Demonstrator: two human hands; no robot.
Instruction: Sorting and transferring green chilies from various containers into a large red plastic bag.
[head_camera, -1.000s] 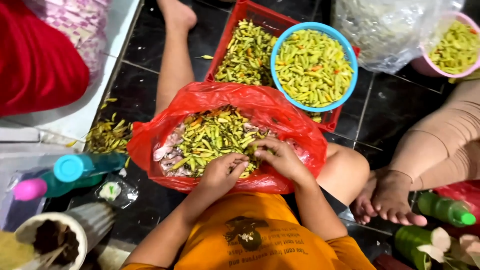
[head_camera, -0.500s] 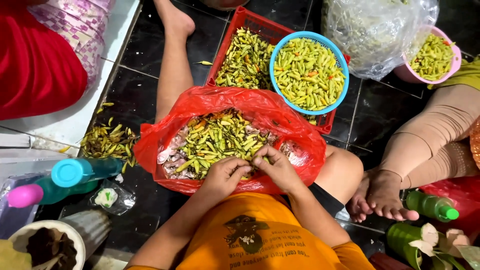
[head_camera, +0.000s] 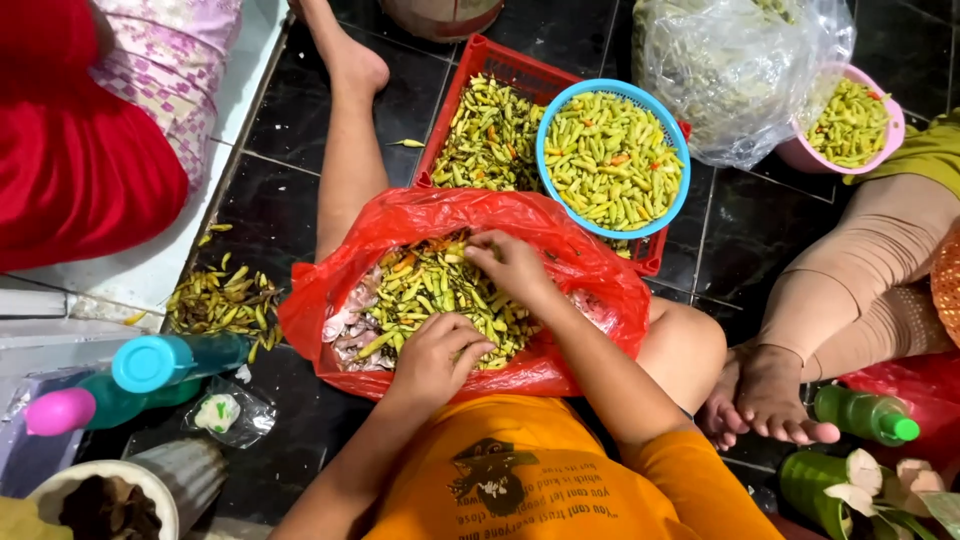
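A red plastic bag (head_camera: 585, 265) full of small green chillies (head_camera: 430, 290) lies open in my lap. My left hand (head_camera: 435, 355) rests on the chillies at the near side of the bag, fingers curled on some of them. My right hand (head_camera: 510, 262) is further in, at the far side of the pile, pinching chillies between its fingertips. Beyond the bag stands a red crate (head_camera: 475, 55) of chillies, with a blue round basket (head_camera: 560, 105) of chillies resting in it.
A loose heap of chillies (head_camera: 222, 300) lies on the dark tiles at left. A clear bag (head_camera: 730, 70) and a pink basket (head_camera: 885, 135) stand at the far right. Another person's legs and foot (head_camera: 775, 395) are at right. Teal bottles (head_camera: 160, 365) lie at near left.
My right hand has moved away from the left one, forward across the pile to the far side of the bag. The left hand stays at the near side.
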